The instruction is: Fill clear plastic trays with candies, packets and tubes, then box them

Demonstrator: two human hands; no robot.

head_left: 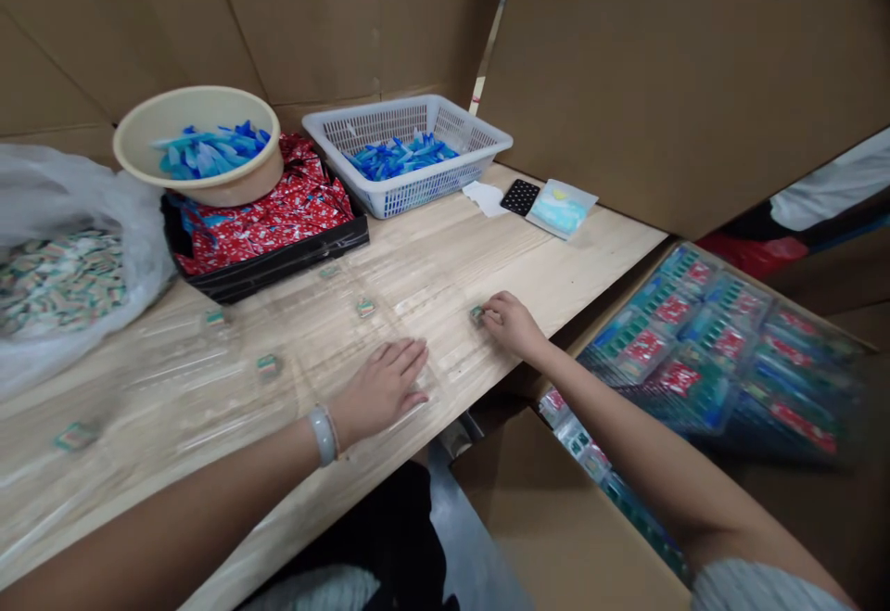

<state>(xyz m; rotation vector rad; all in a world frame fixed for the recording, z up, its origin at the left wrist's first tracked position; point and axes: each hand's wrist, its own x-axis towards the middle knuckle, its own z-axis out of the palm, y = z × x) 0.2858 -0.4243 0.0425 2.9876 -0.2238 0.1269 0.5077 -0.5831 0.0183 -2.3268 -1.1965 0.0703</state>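
Note:
Transparent plastic blister shells [229, 407] lie in rows over the wooden table, hard to make out against the wood. Several small striped blocks in green, white and orange sit on them, among them one block [267, 366] left of my left hand and another block [365, 308] above it. My left hand [382, 387] rests flat on a shell, its fingers stretched out and holding nothing. Farther right, my right hand [513, 325] pinches a small green striped block [476, 314] just over the right end of the shells.
A bag [149, 249] of striped blocks stands at left. Behind are a cream bowl [243, 180] of blue pieces on a black box [292, 263] of red packaging, and a white basket [410, 192] of blue pieces. Filled packs [695, 342] sit in a carton beyond the table's right edge.

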